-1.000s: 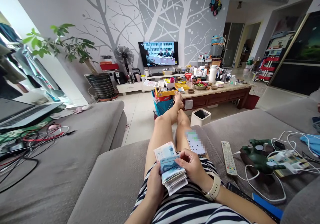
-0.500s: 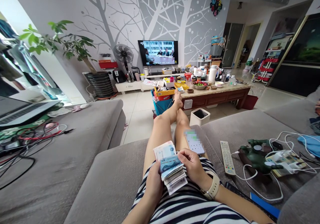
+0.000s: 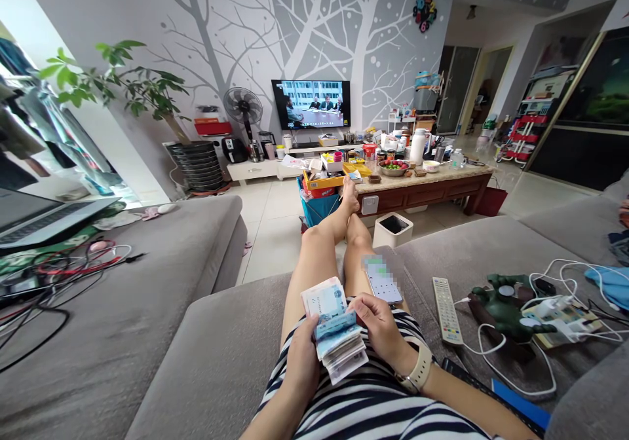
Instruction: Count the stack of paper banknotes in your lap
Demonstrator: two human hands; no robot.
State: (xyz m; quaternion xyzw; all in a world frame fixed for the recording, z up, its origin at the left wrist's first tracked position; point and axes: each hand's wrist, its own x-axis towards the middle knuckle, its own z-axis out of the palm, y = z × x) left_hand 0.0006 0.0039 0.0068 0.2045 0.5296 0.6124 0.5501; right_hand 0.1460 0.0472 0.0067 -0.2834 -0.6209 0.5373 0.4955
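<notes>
On the far left I can see a laptop (image 3: 59,224) on the soft grey couch (image 3: 187,256), with a messy heap of cords (image 3: 54,296) next to it. Then comes a leafy plant (image 3: 167,119) in a black pot (image 3: 196,168), and a tall fan (image 3: 243,107). In the middle, a person's bare legs (image 3: 314,263) stretch out. The left hand (image 3: 301,353) has its grip closed around the side of a stack of money (image 3: 346,360), held over the stripy clothes (image 3: 344,406). A blue note (image 3: 338,324) on it is bent. The right hand (image 3: 381,325) pinches that note's edge, its grip pressed together on the paper. A phone (image 3: 386,289) lies on the leg just past that hand. Farther back are a white bin (image 3: 393,234) and a crowded tabletop (image 3: 427,193). To the right, a remote (image 3: 446,309) lies near a green toy-like thing (image 3: 506,306) and white wires (image 3: 548,368).
</notes>
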